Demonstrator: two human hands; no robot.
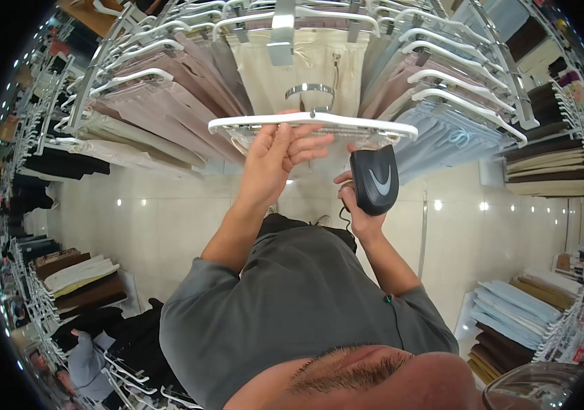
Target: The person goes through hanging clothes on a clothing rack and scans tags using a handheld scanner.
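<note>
My left hand is at a white clothes hanger, its thumb in front of the bar and a fingertip showing behind. The other fingers are stretched out loosely below the bar. A pale garment hangs from this hanger, mostly hidden beneath it. My right hand is wrapped around a black handheld barcode scanner with a grey curved mark, just below the hanger's right end. A thin cord runs down beside that hand. The scanner's front and the garment's tag, if any, cannot be made out.
Ahead stands a metal rack with cream trousers, pink trousers and light blue trousers on white hangers. Folded clothes lie low at the left, and more folded clothes at the right. The floor is shiny tile.
</note>
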